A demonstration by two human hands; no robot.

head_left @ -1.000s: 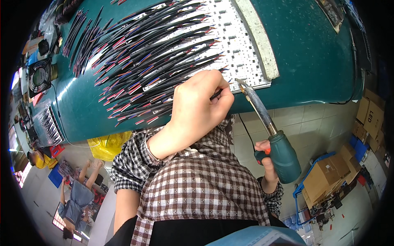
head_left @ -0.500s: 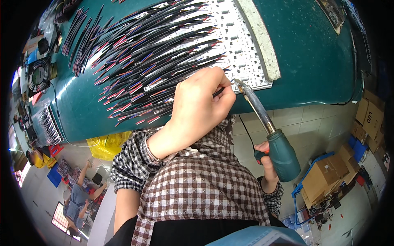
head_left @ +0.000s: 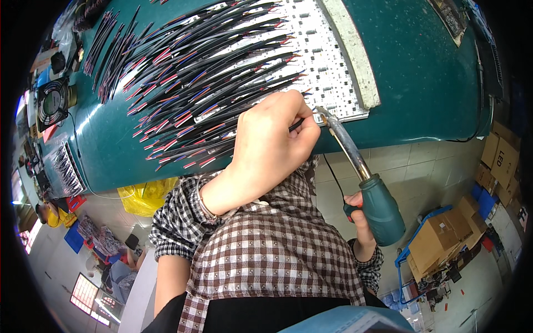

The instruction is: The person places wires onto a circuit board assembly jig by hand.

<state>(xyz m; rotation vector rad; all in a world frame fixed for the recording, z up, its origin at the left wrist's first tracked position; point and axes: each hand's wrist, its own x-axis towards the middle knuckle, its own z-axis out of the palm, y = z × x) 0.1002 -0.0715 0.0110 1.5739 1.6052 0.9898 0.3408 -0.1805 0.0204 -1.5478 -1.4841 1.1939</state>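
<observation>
My left hand pinches a black cable close to its stripped end, over the near edge of a white circuit board panel. In my right hand is a soldering iron with a green handle, its shaft slanting up and left. The iron's tip meets the board right beside the cable's end; whether it touches the wires is too small to tell. Rows of black cables with red, white and blue wire ends lie across the panel, their right ends at the board's parts.
A pale, worn strip runs along the panel's right side on the green table. Loose cables lie at the far left, near a black fan. Cardboard boxes stand on the floor at right; a yellow bag hangs below the table.
Both hands stay almost in place, with the soldering iron shifted very slightly. At the lower left, a person in the background has moved and now shows less.
</observation>
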